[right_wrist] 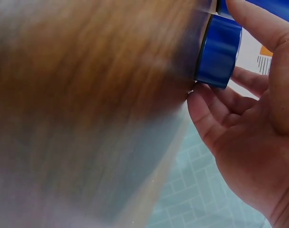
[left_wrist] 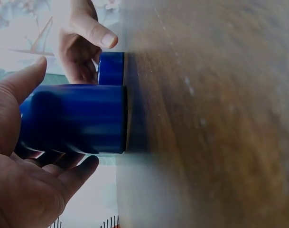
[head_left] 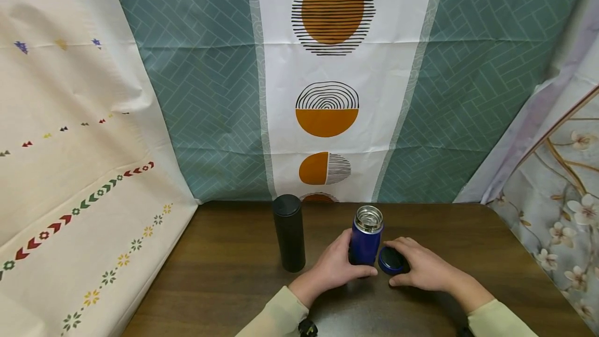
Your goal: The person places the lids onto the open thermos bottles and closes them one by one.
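Observation:
A blue metal bottle (head_left: pixel 366 243) stands upright on the table, its steel mouth uncovered. My left hand (head_left: pixel 334 264) is around its left side. In the left wrist view, the thumb (left_wrist: pixel 28 80) sticks out straight, away from the bottle (left_wrist: pixel 78 118), and the relaxed fingers lie along the other side. Just right of the bottle rests its blue lid (head_left: pixel 391 260) with a black top. My right hand (head_left: pixel 421 267) is spread beside this lid. The right wrist view has the fingers right at the side of the lid (right_wrist: pixel 219 51), with the thumb held apart from it.
A tall black cylindrical bottle (head_left: pixel 290 235) stands on the brown wooden table (head_left: pixel 224 269), left of the blue one. Patterned cloths hang along the table's back edge, with a cream cloth (head_left: pixel 70 170) on the left and a floral cloth (head_left: pixel 561 222) on the right.

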`<state>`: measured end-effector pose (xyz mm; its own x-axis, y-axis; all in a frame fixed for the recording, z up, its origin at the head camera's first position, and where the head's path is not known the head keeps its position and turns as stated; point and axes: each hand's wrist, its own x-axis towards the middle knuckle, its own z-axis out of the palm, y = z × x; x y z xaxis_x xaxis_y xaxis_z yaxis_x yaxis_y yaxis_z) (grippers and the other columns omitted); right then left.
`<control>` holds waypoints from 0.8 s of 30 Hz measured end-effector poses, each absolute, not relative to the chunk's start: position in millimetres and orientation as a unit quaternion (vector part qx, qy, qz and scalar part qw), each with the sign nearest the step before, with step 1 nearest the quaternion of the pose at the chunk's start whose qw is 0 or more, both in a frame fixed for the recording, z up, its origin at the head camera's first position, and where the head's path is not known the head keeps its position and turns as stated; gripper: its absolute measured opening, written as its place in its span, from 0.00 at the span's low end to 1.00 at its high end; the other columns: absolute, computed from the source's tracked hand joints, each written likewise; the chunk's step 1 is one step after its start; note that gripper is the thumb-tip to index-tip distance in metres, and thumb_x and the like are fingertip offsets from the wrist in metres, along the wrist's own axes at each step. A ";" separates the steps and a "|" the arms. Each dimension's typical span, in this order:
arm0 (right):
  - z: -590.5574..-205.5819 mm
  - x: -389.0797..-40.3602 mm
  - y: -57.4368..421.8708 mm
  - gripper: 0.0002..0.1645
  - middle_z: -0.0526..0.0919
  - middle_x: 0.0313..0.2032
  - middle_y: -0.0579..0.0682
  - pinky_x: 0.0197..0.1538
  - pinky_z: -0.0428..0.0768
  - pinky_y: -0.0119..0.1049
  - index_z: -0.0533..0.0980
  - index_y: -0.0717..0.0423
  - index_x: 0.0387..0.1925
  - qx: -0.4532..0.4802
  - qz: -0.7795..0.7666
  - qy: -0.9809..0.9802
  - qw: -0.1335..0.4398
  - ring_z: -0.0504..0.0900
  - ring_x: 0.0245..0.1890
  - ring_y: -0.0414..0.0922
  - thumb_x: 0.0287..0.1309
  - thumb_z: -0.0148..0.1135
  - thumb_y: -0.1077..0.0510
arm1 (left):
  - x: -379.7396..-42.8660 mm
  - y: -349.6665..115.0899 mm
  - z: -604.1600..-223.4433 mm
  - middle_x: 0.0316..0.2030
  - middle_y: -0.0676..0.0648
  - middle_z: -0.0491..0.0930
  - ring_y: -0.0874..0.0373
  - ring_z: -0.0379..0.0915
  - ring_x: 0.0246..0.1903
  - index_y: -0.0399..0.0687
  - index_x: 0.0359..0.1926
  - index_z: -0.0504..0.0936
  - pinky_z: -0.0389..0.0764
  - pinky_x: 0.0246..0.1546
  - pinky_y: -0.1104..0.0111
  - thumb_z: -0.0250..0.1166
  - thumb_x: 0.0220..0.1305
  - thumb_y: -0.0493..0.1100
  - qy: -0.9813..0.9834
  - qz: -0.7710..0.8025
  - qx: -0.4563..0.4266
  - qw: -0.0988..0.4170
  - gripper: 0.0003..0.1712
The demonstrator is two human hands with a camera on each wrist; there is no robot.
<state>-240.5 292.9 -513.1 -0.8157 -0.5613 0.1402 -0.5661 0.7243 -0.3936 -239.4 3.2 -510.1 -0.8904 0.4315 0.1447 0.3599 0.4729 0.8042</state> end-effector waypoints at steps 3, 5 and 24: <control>-515.0 -243.5 292.9 0.57 0.81 0.61 0.48 0.58 0.85 0.53 0.76 0.61 0.73 0.302 0.213 -0.929 0.010 0.80 0.60 0.48 0.54 0.86 0.32 | -240.4 4.4 -509.8 0.66 0.54 0.81 0.59 0.79 0.64 0.55 0.78 0.70 0.81 0.68 0.54 0.88 0.58 0.60 0.855 0.462 0.233 0.037 0.54; -516.2 -245.5 292.9 0.56 0.81 0.60 0.47 0.58 0.85 0.52 0.76 0.61 0.73 0.302 0.214 -0.929 0.014 0.80 0.59 0.47 0.54 0.86 0.32 | -241.0 5.3 -509.8 0.65 0.55 0.81 0.60 0.79 0.63 0.55 0.78 0.70 0.82 0.67 0.55 0.88 0.58 0.60 0.854 0.462 0.234 0.036 0.54; -519.4 -252.1 289.7 0.46 0.80 0.54 0.41 0.53 0.83 0.44 0.81 0.58 0.67 0.300 0.232 -0.925 0.005 0.79 0.53 0.41 0.55 0.87 0.38 | -243.2 6.3 -514.4 0.63 0.55 0.83 0.60 0.82 0.62 0.55 0.74 0.73 0.85 0.64 0.57 0.86 0.62 0.60 0.848 0.474 0.235 0.020 0.47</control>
<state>-252.1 289.7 -519.4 -0.8203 -0.5523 0.1482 -0.5569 0.7126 -0.4268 -243.2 6.3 -514.4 -0.8887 0.4176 0.1892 0.3799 0.4396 0.8139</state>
